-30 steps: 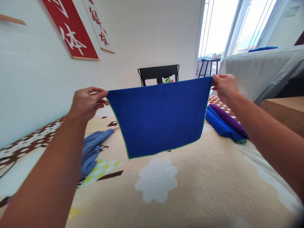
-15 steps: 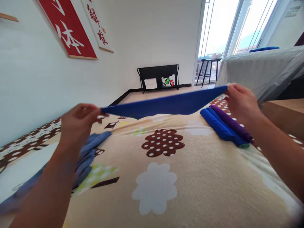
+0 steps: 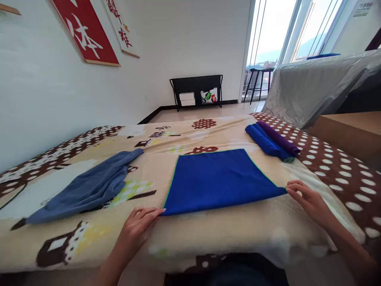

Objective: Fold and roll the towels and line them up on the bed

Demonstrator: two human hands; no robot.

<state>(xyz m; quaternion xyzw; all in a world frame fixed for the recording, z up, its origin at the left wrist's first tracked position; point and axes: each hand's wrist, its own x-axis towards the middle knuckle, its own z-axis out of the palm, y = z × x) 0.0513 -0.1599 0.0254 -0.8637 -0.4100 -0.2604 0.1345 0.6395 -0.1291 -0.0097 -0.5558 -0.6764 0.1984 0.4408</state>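
One bright blue cloth [image 3: 222, 180] with a thin green edging lies spread flat on the blanket-covered bed [image 3: 238, 234], close to its near edge and about midway along it. Two hands are at it. The left hand [image 3: 139, 227] rests palm down at the cloth's near left corner, fingers stretched out and loosely apart, the fingertips touching that corner with nothing pinched between them. The right hand [image 3: 309, 200] lies at the near right corner, fingers lightly curled and open, their tips against the cloth's point; it grips nothing either.

Two rolled towels sit side by side towards the far right corner of the bed, touching each other: one blue roll [image 3: 263, 141] and one purple roll [image 3: 279, 138], well apart from the flat cloth's right edge. One crumpled grey-blue garment [image 3: 89, 186] sprawls on the left half of the bed, near but not touching the flat cloth.

The blanket is beige with brown polka-dot patches, white flower shapes and little cartoon figures. On the white wall to the left hang two banners with characters, one red banner [image 3: 86, 31] and one white banner [image 3: 120, 28]. Against the far wall stands one black rack [image 3: 196, 83] holding boxes and a bag. One dark stool [image 3: 258, 77] stands by the tall bright windows [image 3: 279, 31], and a plastic-covered piece of furniture [image 3: 315, 85] fills the right side.
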